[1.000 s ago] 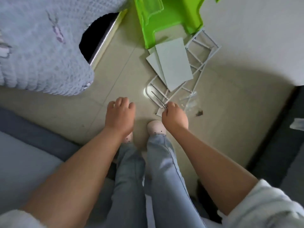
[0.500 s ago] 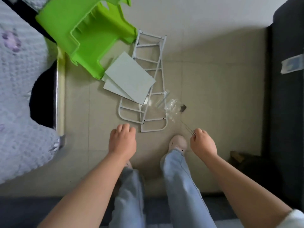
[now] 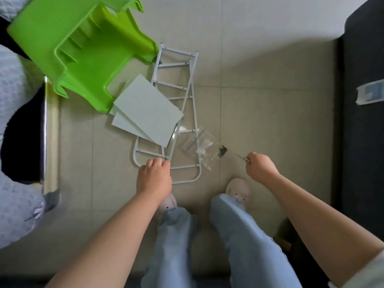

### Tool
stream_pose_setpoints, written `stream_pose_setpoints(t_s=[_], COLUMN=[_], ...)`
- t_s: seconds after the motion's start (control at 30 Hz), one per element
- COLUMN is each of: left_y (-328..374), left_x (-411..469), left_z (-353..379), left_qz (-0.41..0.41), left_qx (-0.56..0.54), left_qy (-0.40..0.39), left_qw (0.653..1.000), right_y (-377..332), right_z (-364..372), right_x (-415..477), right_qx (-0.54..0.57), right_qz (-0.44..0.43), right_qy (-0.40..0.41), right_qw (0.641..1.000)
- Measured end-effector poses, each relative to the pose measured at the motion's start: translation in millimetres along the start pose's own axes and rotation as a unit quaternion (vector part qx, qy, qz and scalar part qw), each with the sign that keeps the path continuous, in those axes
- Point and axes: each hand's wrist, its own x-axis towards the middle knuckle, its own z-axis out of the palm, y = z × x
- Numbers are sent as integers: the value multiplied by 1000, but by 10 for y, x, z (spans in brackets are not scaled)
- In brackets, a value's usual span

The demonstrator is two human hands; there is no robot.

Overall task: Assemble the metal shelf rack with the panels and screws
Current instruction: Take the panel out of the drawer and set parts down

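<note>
Left hand (image 3: 154, 177) fingers (image 3: 158, 162) curled down onto the near end of the white metal side frames (image 3: 188, 113), at the lower rung by the rounded corner; they look closed around the tubing, though the grip itself is hidden under the knuckles. Right hand (image 3: 260, 168) is fisted around a thin metal piece (image 3: 241, 157), possibly a small tool or screws, too small to tell; its tip sticks out up-left of the fist. The two ladder-like frames lie flat on the tiled floor (image 3: 259, 100), overlapping, running away from the person. Two or three white panels (image 3: 145, 113) are stacked askew across the frames' left side, covering the middle rungs. A tipped-over green plastic stool (image 3: 79, 53) lies against the far-left end of the frames, with one corner of the panels tucked under it. A clear plastic bag (image 3: 200, 146) lies on the right rail of the frames with small hardware inside, contents unclear; a small dark item (image 3: 222, 151) sits on the floor just beside it, between bag and right hand. A bed with a grey cover (image 3: 18, 183) is at left, dark furniture (image 3: 363, 121) at right. Feet in pale slippers (image 3: 238, 189) stand just short of the frames. Versus half a second ago: the left hand has gone forward from hovering over the floor to touching the frame; the right hand is in much the same pose, gripping the same piece.
</note>
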Motion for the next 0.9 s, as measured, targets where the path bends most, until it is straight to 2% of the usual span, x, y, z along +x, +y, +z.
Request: stream_pose_setpoints(t_s=[0.13,0.27,0.37,0.47,0.6,0.8,0.9], left_y=[40,254,422,398,232,73,38], left_x=[380,777,1218,1782,2368,2815,2875], left_z=[156,390,571,750,1149,1678,1750], left_qz=[-27,-63,-57,-64,-79,-118,-124], left_qx=[19,16,5,10,40,40,48], left_qy=[-30,-52,-46,12,38,53,84], left_qw=[999,997,997,998,995,991,988], right_y=[-17,145,231,236,152,103,140], right_z=[48,78,75,78,334,749,887], right_x=[514,1011,1503,2089,2782,3474,3566], right_qx=[-19,-66,-110,-62,0,44,42], right_qz=[-18,-89,-122,-131,-141,-141,-133], right_qy=[-29,-53,-77,-23,80,158,169], right_qw=[999,992,984,989,987,976,976])
